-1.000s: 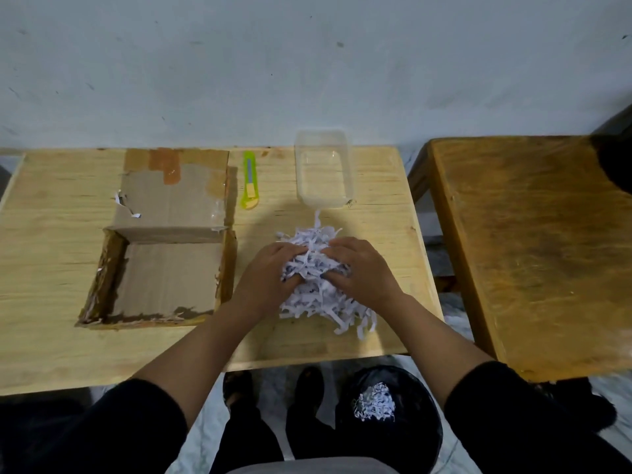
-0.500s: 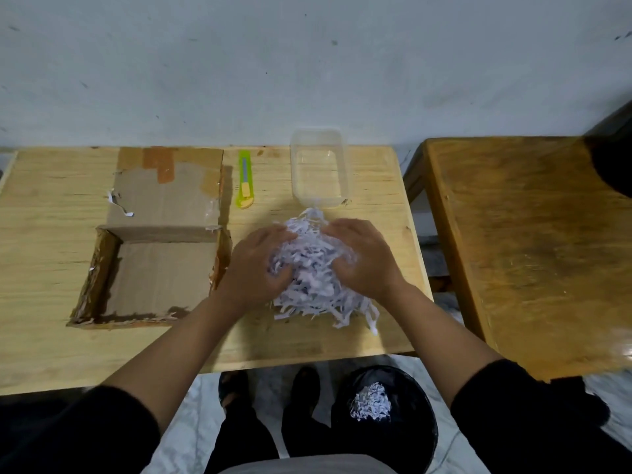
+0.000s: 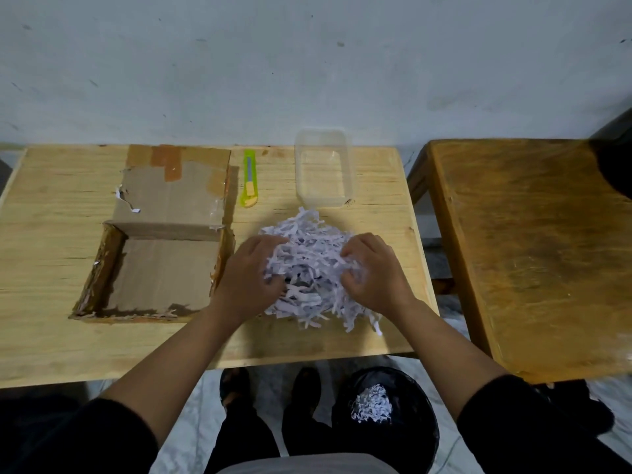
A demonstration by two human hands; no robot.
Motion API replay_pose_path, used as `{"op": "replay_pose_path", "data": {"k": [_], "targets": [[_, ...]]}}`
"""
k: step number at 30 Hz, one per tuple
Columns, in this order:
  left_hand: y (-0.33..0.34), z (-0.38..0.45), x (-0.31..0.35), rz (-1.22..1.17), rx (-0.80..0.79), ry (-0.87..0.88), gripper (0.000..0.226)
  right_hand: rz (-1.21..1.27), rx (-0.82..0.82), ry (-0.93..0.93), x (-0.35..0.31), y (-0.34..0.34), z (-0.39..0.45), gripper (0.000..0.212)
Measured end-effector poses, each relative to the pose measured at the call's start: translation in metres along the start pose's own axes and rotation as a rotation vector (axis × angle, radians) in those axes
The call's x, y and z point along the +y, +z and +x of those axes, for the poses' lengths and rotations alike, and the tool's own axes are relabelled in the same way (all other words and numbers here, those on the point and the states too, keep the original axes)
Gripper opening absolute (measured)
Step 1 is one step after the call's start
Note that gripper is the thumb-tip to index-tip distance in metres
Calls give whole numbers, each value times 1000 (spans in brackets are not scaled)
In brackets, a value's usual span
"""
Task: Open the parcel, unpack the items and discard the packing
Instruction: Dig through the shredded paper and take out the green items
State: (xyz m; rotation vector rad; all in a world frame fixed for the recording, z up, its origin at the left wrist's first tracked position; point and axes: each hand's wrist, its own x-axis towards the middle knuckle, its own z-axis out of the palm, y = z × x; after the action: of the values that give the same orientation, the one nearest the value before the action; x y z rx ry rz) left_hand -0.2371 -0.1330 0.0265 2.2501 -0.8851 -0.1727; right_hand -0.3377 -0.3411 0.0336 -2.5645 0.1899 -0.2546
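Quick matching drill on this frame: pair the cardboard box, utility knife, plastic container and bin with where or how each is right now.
1 cardboard box
2 utility knife
3 plastic container
4 bin

A on the floor, shredded paper inside
B green and yellow, lying between box flap and container
C clear, empty, by the wall
D open, at table's left

Pairs: 1-D, 2-B, 3-C, 4-A

White shredded paper (image 3: 309, 265), heaped beside open box (image 3: 160, 268)

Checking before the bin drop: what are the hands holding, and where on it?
Both hold the shredded paper pile on the table: left hand cups its left flank, right hand its right flank, fingers dug into the strips.
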Motion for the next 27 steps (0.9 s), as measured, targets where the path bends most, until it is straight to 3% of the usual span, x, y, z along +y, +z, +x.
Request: {"op": "replay_pose_path", "data": {"k": [5,9,13,17,20,22,24,27], "targets": [[15,5,4,149,-114,103,45,-79,-33,-57,-25,18,6,45],[16,-2,-7,238,-90,26,30,-185,-36,-31,-19,30,2,31],[9,-5,-14,176,-79,-53,46,-179,59,37,-8,25,-3,25],[10,-6,-12,169,-37,-125,49,-100,103,146,-4,23,-9,21],[9,-1,-7,160,18,-151,45,-2,105,250,-12,19,-4,30],[5,2,1,121,76,-38,40,-31,125,217,-20,13,-2,40],[1,2,9,101,123,113,35,-84,172,64,-29,9,0,44],[3,-3,18,199,111,277,19,-93,151,-146,-41,13,-2,36]]}}
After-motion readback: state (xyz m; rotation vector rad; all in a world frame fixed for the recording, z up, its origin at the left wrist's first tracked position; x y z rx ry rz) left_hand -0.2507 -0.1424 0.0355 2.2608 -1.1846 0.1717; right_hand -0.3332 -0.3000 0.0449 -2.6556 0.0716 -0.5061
